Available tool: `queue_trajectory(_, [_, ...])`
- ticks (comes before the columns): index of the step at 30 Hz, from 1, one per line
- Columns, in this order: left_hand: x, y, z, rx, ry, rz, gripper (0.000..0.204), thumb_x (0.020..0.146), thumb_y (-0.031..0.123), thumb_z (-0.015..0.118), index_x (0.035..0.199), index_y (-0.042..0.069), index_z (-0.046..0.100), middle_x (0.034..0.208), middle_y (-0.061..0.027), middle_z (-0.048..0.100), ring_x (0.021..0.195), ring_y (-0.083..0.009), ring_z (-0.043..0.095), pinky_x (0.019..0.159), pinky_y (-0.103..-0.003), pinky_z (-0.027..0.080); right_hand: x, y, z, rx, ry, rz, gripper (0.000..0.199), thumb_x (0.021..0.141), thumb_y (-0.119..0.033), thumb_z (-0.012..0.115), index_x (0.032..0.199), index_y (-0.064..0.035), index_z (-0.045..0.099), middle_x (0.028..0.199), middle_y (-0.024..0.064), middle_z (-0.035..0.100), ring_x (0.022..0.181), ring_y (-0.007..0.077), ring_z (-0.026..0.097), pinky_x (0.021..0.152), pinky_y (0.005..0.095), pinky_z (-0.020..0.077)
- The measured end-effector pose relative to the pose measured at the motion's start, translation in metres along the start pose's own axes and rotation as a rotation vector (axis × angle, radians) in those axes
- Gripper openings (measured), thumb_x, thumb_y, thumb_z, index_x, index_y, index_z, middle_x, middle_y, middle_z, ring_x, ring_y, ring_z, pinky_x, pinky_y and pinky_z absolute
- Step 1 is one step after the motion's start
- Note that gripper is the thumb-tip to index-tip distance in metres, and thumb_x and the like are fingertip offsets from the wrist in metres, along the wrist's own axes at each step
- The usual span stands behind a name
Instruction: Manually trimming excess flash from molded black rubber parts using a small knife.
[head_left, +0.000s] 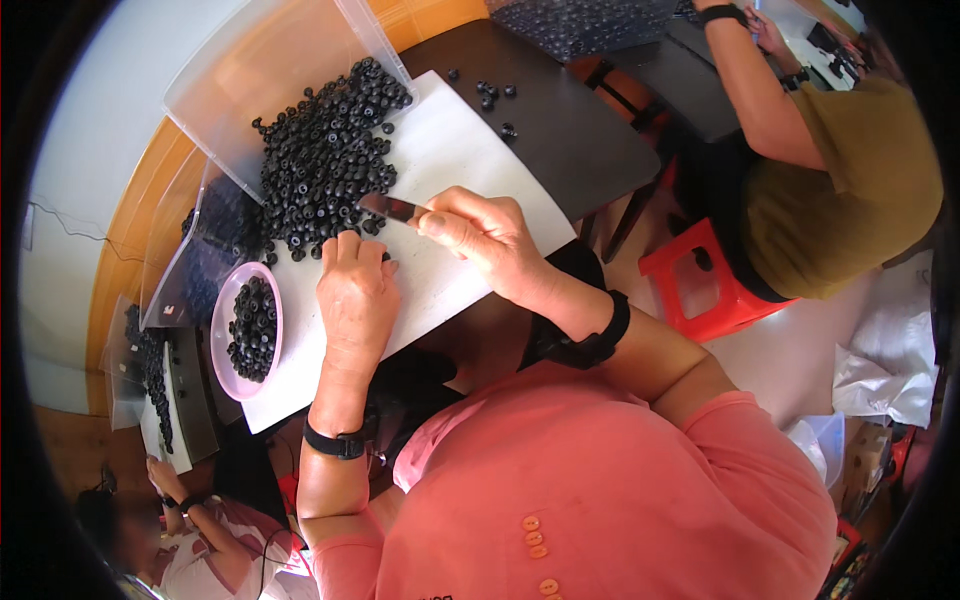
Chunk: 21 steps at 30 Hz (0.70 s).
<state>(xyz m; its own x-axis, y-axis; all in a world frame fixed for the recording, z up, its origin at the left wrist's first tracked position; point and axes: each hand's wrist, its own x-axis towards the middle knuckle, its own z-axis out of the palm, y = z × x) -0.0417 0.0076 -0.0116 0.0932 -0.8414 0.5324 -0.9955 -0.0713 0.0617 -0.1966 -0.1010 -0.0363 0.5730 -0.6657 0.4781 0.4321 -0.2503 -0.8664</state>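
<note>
My right hand (485,240) grips a short knife, its blade (392,208) pointing left over the near edge of a pile of small round black parts (325,160). Several of these parts show a hole in the middle. My left hand (358,295) rests at the pile's near edge, fingers curled down. At its thumb and fingertips a small black part (386,257) shows, partly hidden. Left of that hand stands a pink oval bowl (219,345) holding more black parts. The pile lies on a white board (470,160).
A tipped clear plastic bin (225,90) stands behind the pile, with another clear bin (165,285) to its left. A few loose parts (488,92) lie on a dark table (570,130). One person sits on a red stool (690,265) at right; another works at lower left.
</note>
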Motion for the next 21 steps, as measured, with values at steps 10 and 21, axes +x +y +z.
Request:
queue_trajectory(10, [-0.003,-0.006,-0.001,0.122,-0.077,0.085,0.017,0.070,0.000,0.072,0.081,0.000,0.059,0.088,-0.0128,0.055,0.088,-0.0333,0.055,0.069,-0.043,0.050,-0.001,0.001,0.007,-0.154,0.048,-0.067,0.029,0.095,-0.028,0.065,0.086,-0.0017,0.063,0.056,0.0017,0.040,0.054,0.0089,0.037,0.050,0.0281,0.0351])
queue_trajectory(21, [-0.014,-0.005,-0.004,-0.196,0.010,0.011,0.020,0.070,-0.003,0.070,0.088,0.002,0.063,0.088,-0.0131,0.061,0.085,-0.0357,0.057,0.072,-0.045,0.050,-0.001,-0.001,0.017,-0.520,0.034,-0.246,0.021,0.092,-0.023,0.068,0.085,-0.0041,0.066,0.057,0.0057,0.050,0.049,0.0132,0.047,0.049,0.0297,0.0389])
